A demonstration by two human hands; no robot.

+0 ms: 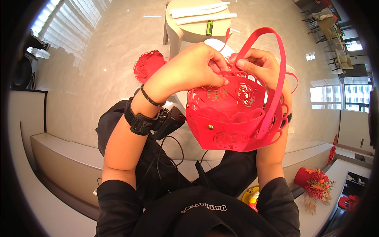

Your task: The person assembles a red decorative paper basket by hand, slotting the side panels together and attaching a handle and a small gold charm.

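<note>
Red basket held up in front of the torso. Left hand: fingers pinched on its far rim; right hand: fingers clamped by the handle base. Beyond: cream stool carrying white tubes, green cylinder. Glossy pale floor, window upper left.

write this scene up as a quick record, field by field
held thing: red basket with cut-out patterns
handle: red strap, arching above the basket
left hand: fingers at the far rim
right hand: also far rim, thumb by the strap
beige stool: bears white rods, green-and-black cylinder
</note>
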